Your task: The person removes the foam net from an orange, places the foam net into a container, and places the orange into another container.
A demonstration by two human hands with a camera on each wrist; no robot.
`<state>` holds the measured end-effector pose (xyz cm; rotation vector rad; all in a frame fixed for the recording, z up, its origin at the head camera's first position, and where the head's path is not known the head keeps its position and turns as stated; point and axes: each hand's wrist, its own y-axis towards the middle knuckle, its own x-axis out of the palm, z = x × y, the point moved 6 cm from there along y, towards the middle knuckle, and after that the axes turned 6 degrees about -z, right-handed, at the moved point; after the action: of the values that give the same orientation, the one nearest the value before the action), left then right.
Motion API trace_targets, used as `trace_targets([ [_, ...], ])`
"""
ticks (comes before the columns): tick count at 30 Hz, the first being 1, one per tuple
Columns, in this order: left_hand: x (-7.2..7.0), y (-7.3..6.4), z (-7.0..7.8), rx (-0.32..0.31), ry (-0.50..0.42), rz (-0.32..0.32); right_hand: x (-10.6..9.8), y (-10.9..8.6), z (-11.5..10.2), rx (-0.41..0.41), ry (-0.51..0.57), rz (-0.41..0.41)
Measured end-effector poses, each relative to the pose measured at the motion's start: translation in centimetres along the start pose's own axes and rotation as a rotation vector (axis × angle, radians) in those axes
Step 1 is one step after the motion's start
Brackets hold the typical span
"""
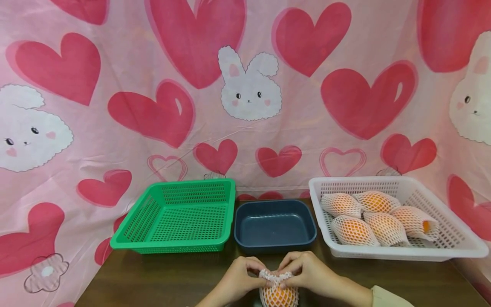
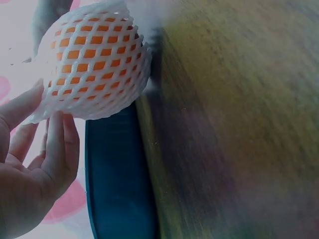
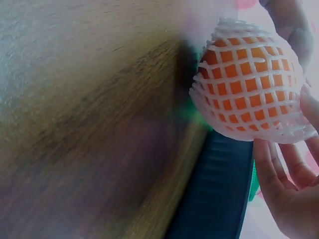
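An orange (image 1: 279,297) in a white foam net (image 1: 275,278) is at the table's near edge, cut off by the bottom of the head view. My left hand (image 1: 242,276) pinches the gathered upper edge of the net on one side. Opposite it, my right hand (image 1: 311,275) pinches the same edge, thumb and fingers close to the other hand's. In the left wrist view, the left thumb and fingertips (image 2: 56,119) grip the net's end while the mesh (image 2: 94,59) still wraps the fruit. The right wrist view shows the fruit's orange skin through the mesh (image 3: 249,84).
Behind the hands stands a dark blue basin (image 1: 274,246). To its left is a green plastic basket (image 1: 172,245). A white basket (image 1: 402,252) at the right contains several net-wrapped oranges (image 1: 354,231). A pink heart-and-rabbit cloth (image 1: 249,128) hangs behind the wooden table (image 1: 153,277).
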<state>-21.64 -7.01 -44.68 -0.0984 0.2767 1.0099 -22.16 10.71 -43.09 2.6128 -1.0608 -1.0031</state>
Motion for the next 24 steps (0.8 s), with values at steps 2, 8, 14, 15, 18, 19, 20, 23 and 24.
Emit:
trace_targets([
  [2, 0.0, 0.0, 0.0, 0.004, 0.011, 0.003, 0.0, 0.1, -0.2, -0.024, -0.005, 0.018],
  [8, -0.4, 0.0, 0.3, 0.031, 0.066, 0.024, 0.1, 0.0, -0.5, -0.079, -0.064, 0.092],
  [14, -0.1, -0.1, 0.0, -0.020, 0.015, -0.047, 0.3, -0.2, -0.4, -0.094, -0.127, 0.103],
  [15, 0.1, -0.1, -0.2, -0.039, 0.005, -0.068, 0.3, -0.3, -0.3, -0.087, -0.132, 0.092],
  [18, 0.8, -0.1, -0.7, -0.070, -0.011, -0.129, 0.4, -0.5, 0.1, -0.030, -0.139, 0.032],
  [19, 1.0, -0.2, -0.8, -0.076, -0.008, -0.141, 0.4, -0.6, 0.2, -0.004, -0.143, 0.007],
  [20, 1.3, -0.2, -1.0, -0.081, -0.013, -0.148, 0.5, -0.7, 0.4, 0.027, -0.142, -0.021],
  [23, 1.5, -0.1, -1.1, -0.070, -0.009, -0.134, 0.7, -0.9, 0.6, 0.086, -0.143, -0.106],
  [24, 1.4, -0.1, -1.1, -0.061, -0.004, -0.124, 0.7, -0.9, 0.6, 0.092, -0.148, -0.124],
])
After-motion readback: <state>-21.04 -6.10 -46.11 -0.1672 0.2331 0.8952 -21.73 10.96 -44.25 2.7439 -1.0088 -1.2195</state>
